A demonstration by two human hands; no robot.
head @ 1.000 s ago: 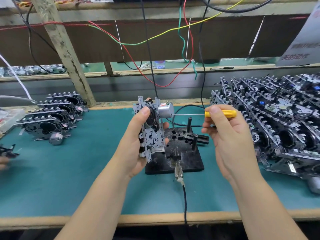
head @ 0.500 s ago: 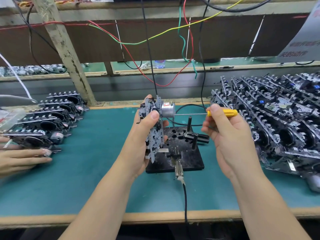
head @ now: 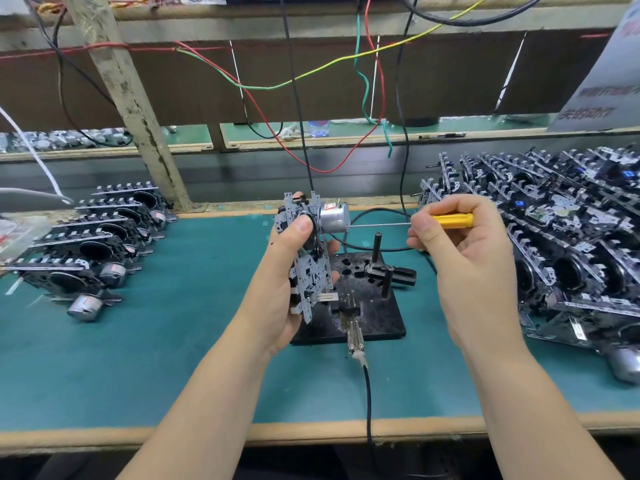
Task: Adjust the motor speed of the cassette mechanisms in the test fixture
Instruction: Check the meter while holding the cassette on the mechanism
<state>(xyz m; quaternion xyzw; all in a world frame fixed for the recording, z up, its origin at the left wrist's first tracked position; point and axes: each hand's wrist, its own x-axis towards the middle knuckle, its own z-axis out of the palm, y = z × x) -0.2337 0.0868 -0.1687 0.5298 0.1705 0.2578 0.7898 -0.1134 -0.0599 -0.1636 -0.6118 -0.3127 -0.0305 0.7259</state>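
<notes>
Fingers of our left hand (head: 277, 289) wrap the mechanism (head: 308, 258), upright above the fixture (head: 377, 317); right hand (head: 464, 258) pinches the screwdriver (head: 450, 220), tip at the motor (head: 333, 218).

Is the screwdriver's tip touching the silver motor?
Touching. The head view shows the screwdriver shaft running straight to the motor's end face, no gap visible.
</notes>
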